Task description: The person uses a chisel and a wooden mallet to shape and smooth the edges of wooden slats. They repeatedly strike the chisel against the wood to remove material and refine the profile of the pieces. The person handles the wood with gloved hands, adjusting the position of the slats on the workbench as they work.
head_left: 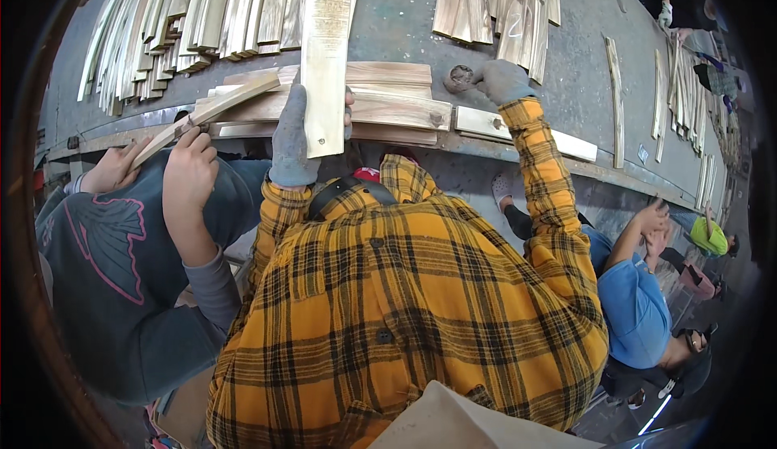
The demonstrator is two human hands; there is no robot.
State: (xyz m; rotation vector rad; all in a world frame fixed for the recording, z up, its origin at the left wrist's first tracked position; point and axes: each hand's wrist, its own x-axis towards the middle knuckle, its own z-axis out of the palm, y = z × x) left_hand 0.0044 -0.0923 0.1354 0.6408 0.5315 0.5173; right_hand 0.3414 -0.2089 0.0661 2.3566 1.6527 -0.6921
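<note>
My left hand (pixel 295 137), in a grey work glove with bare fingertips, is closed round the lower end of a long pale wooden board (pixel 327 69). The board stands out over the table edge, with a small dark mark near its end. My right hand (pixel 506 82), also gloved in grey, rests on the table with its fingers curled in. They touch the right side of a round, brown, lumpy thing (pixel 460 79), perhaps a shallow pot or a lump of filler. What lies between those fingers is hidden. Under the held board lie several stacked boards (pixel 392 108) along the edge.
Rows of wooden slats (pixel 194 12) cover the grey table (pixel 388 28) at far left; another bundle (pixel 514 4) lies beyond my right hand. At left, a co-worker (pixel 129 247) holds a wooden strip (pixel 202 117). A person in blue (pixel 635 311) is at right.
</note>
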